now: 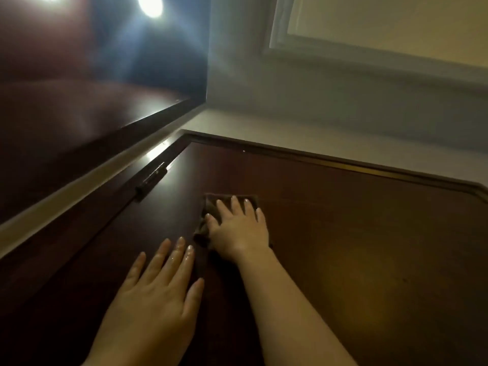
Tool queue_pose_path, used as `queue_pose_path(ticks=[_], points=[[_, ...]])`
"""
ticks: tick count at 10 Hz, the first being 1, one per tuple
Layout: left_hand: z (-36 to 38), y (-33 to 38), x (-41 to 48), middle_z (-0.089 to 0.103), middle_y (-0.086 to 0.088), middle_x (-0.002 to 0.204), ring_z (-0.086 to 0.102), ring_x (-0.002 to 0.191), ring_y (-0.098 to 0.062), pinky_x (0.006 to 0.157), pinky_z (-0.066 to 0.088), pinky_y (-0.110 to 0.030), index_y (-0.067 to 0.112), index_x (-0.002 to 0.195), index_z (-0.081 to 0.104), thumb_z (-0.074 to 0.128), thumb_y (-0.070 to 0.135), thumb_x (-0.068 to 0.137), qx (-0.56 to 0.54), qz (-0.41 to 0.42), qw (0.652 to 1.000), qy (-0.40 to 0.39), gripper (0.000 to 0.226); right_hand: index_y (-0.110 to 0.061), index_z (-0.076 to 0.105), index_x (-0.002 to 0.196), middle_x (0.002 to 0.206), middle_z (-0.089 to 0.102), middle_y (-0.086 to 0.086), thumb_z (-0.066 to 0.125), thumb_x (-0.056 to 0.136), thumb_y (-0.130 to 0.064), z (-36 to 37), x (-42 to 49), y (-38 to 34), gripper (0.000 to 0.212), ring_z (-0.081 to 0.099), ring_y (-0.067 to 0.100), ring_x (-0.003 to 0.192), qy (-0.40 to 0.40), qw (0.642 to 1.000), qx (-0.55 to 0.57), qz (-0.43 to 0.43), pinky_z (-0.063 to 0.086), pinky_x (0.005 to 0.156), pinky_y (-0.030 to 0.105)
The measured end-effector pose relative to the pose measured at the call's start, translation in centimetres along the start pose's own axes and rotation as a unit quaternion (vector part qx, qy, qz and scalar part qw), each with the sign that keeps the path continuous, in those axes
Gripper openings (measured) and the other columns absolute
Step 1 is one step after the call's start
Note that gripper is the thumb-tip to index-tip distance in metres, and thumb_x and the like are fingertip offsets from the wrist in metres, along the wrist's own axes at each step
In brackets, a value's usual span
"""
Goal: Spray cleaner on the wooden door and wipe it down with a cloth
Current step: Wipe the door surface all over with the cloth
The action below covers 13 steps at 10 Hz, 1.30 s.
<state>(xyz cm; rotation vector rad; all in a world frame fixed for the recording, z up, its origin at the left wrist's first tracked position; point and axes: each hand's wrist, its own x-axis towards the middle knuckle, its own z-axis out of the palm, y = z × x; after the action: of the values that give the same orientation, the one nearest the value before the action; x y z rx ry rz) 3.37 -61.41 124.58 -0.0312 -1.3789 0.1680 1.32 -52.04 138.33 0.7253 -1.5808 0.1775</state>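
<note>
Evidently wiping, the right hand [239,228] is pressing a dark brown cloth [210,203] flat against the upper part of the wooden door [343,233]. Its fingers are straight and spread, probably for even pressure. The left hand [155,294], flat and holding nothing, is bracing on the door just below, looking wet. A hinge [151,178] is glinting at the left edge, beneath a pale wall [317,114] and a ceiling light [150,5].

No readable text, labels or signs.
</note>
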Motion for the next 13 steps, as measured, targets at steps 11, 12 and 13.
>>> queue_pose_path(ticks=[11, 12, 13], points=[[1.9, 0.0, 3.2, -0.031, 0.008, 0.141, -0.031, 0.124, -0.002, 0.109, -0.015, -0.027, 0.037, 0.124, -0.028, -0.029, 0.052, 0.051, 0.056, -0.010, 0.997, -0.052, 0.075, -0.033, 0.015, 0.148, 0.159, 0.005, -0.001, 0.018, 0.099, -0.048, -1.1, 2.0, 5.7, 0.052, 0.001, 0.023, 0.145, 0.028, 0.999, -0.031, 0.028, -0.001, 0.115, 0.043], [1.4, 0.0, 3.3, -0.032, 0.011, 0.138, -0.030, 0.123, 0.001, 0.108, -0.015, -0.026, 0.039, 0.124, -0.029, -0.029, 0.054, 0.050, 0.055, -0.014, 0.996, -0.064, 0.075, -0.034, 0.017, 0.148, 0.158, 0.007, -0.002, 0.019, 0.099, -0.047, -1.3, 1.7, 6.3, 0.051, 0.002, 0.020, 0.145, 0.030, 0.999, -0.026, -0.002, 0.000, 0.115, 0.041], [1.4, 0.1, 3.1, -0.035, 0.006, 0.134, -0.029, 0.124, -0.002, 0.112, -0.013, -0.028, 0.033, 0.122, -0.034, -0.033, 0.052, 0.049, 0.081, -0.010, 0.994, -0.078, 0.076, -0.034, 0.018, 0.148, 0.158, 0.008, -0.003, 0.017, 0.099, -0.048, -1.8, 0.9, 8.6, 0.051, 0.004, 0.020, 0.145, 0.043, 0.998, -0.024, 0.032, 0.002, 0.116, 0.041]])
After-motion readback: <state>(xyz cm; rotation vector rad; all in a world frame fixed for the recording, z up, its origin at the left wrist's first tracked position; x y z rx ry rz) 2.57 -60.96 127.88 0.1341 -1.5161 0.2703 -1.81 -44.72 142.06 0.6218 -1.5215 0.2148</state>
